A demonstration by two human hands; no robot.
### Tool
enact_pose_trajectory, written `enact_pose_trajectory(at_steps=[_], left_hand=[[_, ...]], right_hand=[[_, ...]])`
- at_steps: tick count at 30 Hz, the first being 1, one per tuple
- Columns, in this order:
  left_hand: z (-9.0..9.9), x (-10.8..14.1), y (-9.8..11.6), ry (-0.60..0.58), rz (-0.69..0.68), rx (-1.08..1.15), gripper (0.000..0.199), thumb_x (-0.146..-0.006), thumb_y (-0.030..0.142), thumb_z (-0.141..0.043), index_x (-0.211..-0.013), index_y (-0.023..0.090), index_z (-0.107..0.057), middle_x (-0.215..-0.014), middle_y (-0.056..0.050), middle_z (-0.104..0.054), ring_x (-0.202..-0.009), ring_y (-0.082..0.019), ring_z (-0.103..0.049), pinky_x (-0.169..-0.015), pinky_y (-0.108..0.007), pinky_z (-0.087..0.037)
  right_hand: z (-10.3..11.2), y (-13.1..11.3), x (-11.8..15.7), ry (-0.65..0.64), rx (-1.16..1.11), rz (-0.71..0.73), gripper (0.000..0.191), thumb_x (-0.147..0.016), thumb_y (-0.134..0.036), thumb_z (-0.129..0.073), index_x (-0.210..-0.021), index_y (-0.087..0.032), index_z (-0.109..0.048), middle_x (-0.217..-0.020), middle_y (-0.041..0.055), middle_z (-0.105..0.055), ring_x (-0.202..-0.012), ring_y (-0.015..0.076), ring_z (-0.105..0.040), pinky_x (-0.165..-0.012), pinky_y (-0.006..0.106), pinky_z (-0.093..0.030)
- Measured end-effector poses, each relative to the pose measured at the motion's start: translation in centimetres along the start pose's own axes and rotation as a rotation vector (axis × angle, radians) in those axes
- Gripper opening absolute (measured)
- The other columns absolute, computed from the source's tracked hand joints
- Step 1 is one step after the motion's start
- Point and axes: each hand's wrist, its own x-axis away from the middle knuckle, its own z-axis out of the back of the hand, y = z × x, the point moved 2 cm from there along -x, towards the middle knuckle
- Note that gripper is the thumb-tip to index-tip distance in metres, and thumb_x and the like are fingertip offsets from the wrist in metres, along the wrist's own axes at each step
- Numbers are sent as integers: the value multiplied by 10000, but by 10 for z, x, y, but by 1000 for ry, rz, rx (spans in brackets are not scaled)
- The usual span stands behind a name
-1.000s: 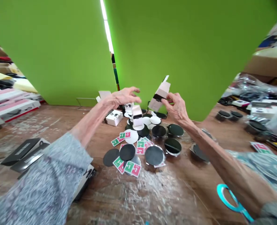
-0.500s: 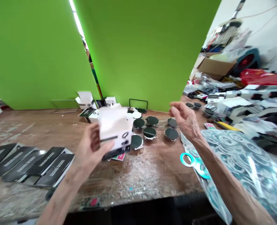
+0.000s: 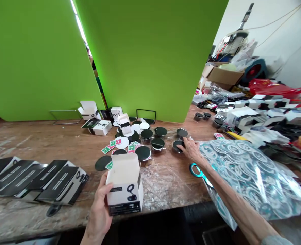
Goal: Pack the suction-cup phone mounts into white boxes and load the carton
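In the head view, the left hand [image 3: 100, 206] has its fingers clamped on the left side of a white cardboard box with black printing [image 3: 124, 195], held at the tabletop's front edge with its top flap up; whether its base touches the wood cannot be told. The right hand [image 3: 191, 149] reaches to a dark round disc in clear wrap [image 3: 177, 146], fingers at its rim; whether they have closed on it cannot be told. Between box and disc, scuffed brown tabletop [image 3: 165, 182] leaves room for sideways movement. To the right the room narrows: scissors with turquoise handles [image 3: 196, 170] lie just below the right hand, beside a clear plastic bag of pale rings [image 3: 254, 180] that hangs over the front edge. Black-topped cardboard boxes [image 3: 58, 182] line the left; a bright green panel [image 3: 145, 61] bounds the back.
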Motion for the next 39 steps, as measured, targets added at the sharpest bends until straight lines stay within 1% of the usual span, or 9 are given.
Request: enact_pose_trajectory(at_steps=[4,9,13,17,22,26,32,35,39], left_hand=[[4,-9,-12,-35,-108,-135,536,-771,476,-622,-1246,240,-545,-1139,-4,-652,-1043,-216,-604,-785,-240,-512],[-4,-9,-16,-66,-270,-367,471,-846,467,-540,-1243,215,-550,-1169,-29,-632,-1058,-209,-579,-851,-256,-465],[-17,-5,-16,-78,-355,-535,415,-915,487,-435,-1203,216,-559,-1142,-34,-639,-951,-178,-587,-793,-250,-458],[-29,-5,-23,-117,-466,-621,419,-941,504,-395,-1197,219,-563,-1136,-40,-636,-941,-174,-583,-812,-266,-444],[-35,-6,-32,-131,-496,-548,445,-968,483,-329,-1195,192,-578,-1195,-72,-613,-1073,-212,-561,-944,-325,-409],[-29,-5,-40,-104,-497,-492,455,-968,477,-321,-1206,185,-576,-1212,-82,-602,-1078,-225,-562,-933,-336,-422],[-10,-1,-57,-37,-488,-406,439,-957,471,-322,-1227,208,-548,-1193,-65,-598,-1090,-231,-552,-969,-369,-418],[-4,4,-59,-32,-501,-372,417,-955,452,-336,-1228,212,-540,-1202,-68,-586,-1107,-228,-539,-956,-356,-426],[-4,10,-60,-96,-517,-360,396,-956,452,-354,-1232,214,-508,-1157,-70,-588,-1041,-208,-562,-924,-341,-446]], right_hand=[[-2,-2,9,-36,-134,-38,334,-856,-510,-557,-979,-200,-543,-1128,125,-579,-1084,316,-529,-877,453,-365],[-1,-5,28,-83,-564,-117,403,-747,-489,-650,-963,-226,-433,-918,55,-607,-869,264,-601,-785,413,-447],[35,-24,55,-61,-846,-142,485,-691,-508,-725,-940,-230,-414,-884,37,-602,-826,233,-614,-770,397,-493],[83,-84,89,38,-1201,-30,512,-765,-447,-713,-1111,-262,-384,-1048,43,-604,-915,198,-632,-803,354,-525],[84,-141,105,255,-836,400,448,-831,-234,-660,-1183,-266,-384,-1126,68,-558,-1104,235,-550,-991,460,-420],[72,-147,103,165,-477,638,337,-887,-153,-580,-1165,-246,-415,-1061,61,-618,-1016,225,-587,-1083,572,-232],[78,-163,103,-128,-355,822,189,-914,-223,-569,-1084,-228,-487,-1007,49,-638,-1021,219,-594,-1100,573,-243],[74,-167,112,-39,-322,818,265,-903,-250,-591,-1149,-222,-499,-1225,125,-587,-1156,267,-548,-1102,621,-242],[65,-162,138,133,-297,785,351,-884,-179,-580,-1223,-212,-495,-1436,166,-432,-1394,342,-299,-1111,695,-158]])
